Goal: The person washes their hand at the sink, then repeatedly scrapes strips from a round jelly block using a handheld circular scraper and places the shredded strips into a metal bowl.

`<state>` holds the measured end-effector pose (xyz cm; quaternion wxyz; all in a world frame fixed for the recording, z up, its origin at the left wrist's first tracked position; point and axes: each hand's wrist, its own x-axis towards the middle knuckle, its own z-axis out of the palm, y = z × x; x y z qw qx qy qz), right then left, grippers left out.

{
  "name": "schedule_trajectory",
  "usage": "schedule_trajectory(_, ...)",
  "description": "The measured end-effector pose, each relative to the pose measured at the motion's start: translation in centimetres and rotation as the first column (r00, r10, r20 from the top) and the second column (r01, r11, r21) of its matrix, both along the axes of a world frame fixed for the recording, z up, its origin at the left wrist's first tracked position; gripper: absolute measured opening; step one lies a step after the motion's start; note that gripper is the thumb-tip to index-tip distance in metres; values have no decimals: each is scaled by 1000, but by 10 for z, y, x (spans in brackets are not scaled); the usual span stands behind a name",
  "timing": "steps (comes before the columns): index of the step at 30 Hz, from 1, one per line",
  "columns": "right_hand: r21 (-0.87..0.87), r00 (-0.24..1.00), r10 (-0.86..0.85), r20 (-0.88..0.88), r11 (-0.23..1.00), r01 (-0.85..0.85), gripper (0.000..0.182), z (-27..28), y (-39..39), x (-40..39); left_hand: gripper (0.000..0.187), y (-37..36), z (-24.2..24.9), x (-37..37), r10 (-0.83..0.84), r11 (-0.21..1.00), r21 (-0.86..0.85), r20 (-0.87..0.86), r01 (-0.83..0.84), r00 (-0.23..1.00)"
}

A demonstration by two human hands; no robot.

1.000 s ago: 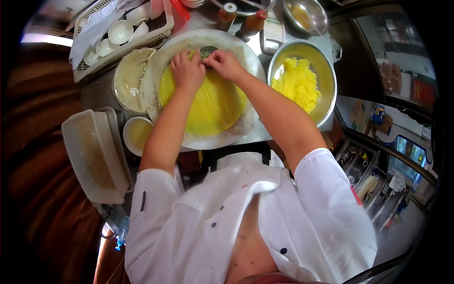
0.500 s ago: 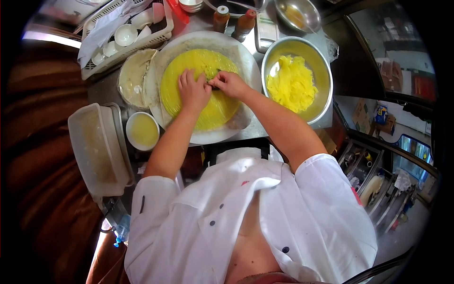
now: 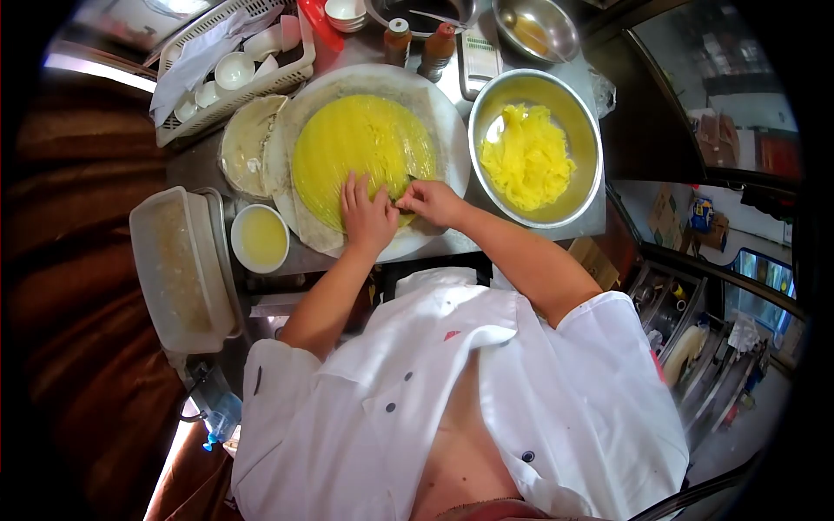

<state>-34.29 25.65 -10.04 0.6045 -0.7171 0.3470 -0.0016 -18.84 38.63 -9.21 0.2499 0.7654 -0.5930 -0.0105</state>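
Observation:
A flat, shiny yellow round sheet lies on a pale cloth or paper over a round white board. My left hand rests on the sheet's near part, its fingers stretched out and pressing on the surface. Close beside it, my right hand is closed in a pinch at the near right edge. A small dark tip shows at its fingers, but I cannot make out what they hold. To the right, a metal bowl contains crumpled yellow strips or sheets.
A white bowl of yellow liquid stands left of the board, near a translucent plastic tub. Behind are a basket of white cups, two bottles, a grater-like tool and another metal bowl.
Both hands have moved down across the yellow sheet to its near edge, staying close together. The whole view has shifted slightly.

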Motion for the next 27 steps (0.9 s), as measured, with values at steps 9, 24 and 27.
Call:
schedule_trajectory(9, -78, 996, 30, 80, 997, -24, 26, 53, -1, -13, 26, 40, -5, 10, 70, 994, -66, -239, -88, 968)
schedule_trajectory(24, -169, 965, 111, 237, 983, -72, 23, 152, -48, 48, 42, -75, 56, 39, -33, 985, 117, -586, -124, -809)
schedule_trajectory(27, -160, 985, 73, 158, 986, -47, 24, 158, -44, 24, 30, -120, 21, 49, -36, 991, 77, -649, -113, -760)
